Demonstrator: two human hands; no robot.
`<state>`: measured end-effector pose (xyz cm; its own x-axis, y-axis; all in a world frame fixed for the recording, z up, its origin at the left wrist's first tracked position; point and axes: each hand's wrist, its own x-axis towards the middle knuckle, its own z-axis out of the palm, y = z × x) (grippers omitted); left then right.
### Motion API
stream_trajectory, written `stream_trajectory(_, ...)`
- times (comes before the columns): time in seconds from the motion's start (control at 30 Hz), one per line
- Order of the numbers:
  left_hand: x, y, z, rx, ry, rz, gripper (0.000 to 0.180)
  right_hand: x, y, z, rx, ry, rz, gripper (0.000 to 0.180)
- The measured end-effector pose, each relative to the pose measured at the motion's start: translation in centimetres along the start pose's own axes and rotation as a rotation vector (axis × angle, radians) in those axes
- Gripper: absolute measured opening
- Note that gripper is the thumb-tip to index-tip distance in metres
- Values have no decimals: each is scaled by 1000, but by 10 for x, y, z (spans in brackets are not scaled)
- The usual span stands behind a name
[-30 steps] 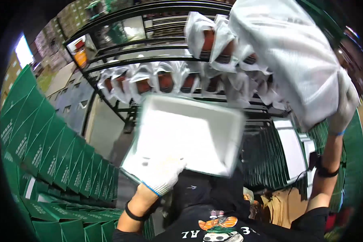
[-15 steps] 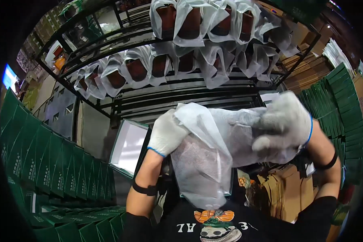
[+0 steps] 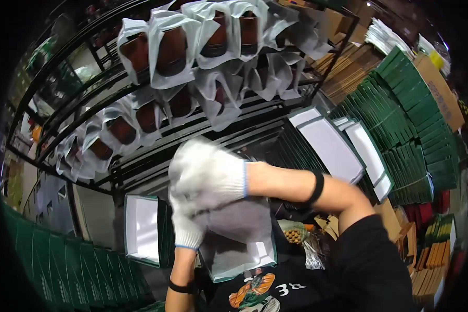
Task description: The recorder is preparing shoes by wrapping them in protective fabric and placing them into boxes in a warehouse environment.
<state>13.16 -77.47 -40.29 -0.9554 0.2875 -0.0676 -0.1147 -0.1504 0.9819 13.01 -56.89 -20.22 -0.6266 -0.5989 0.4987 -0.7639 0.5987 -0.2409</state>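
My left hand [image 3: 188,229], in a white knit glove with a blue cuff edge, is at the left side of a bundle in thin translucent whitish wrapping [image 3: 239,218]. Reaching across from the right, my right hand [image 3: 205,169], gloved the same way, lies over the bundle's top left and overlaps the left hand. Motion blur smears the right fingers; the left ones are hidden behind that hand. Under the bundle, close to my body, an open green box [image 3: 269,256] shows its white inside. What the wrapping encloses cannot be made out.
Left of my hands stands another open green box part [image 3: 142,229], white inside. Ahead, a black metal rack [image 3: 101,78] carries rows of brown items in white wraps [image 3: 171,49]. Green boxes [image 3: 73,265] line the left; more stacked green cartons [image 3: 390,112] and white-lined trays [image 3: 333,148] are at right.
My right hand has swung left across the bundle to meet my left hand. The wrapping no longer stretches out to the right, and the box's inside now shows. The view has shifted right.
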Motion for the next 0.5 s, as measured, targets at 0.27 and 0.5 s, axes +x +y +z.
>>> stream_trajectory(0.27, 37, 101, 92, 908, -575, 746, 63, -361, -18, -34, -574, -193, 1860, 87)
stream_trajectory(0.5, -12, 58, 148, 1315, -544, 955, 55, -374, -38, -83, -912, -434, 1328, 57)
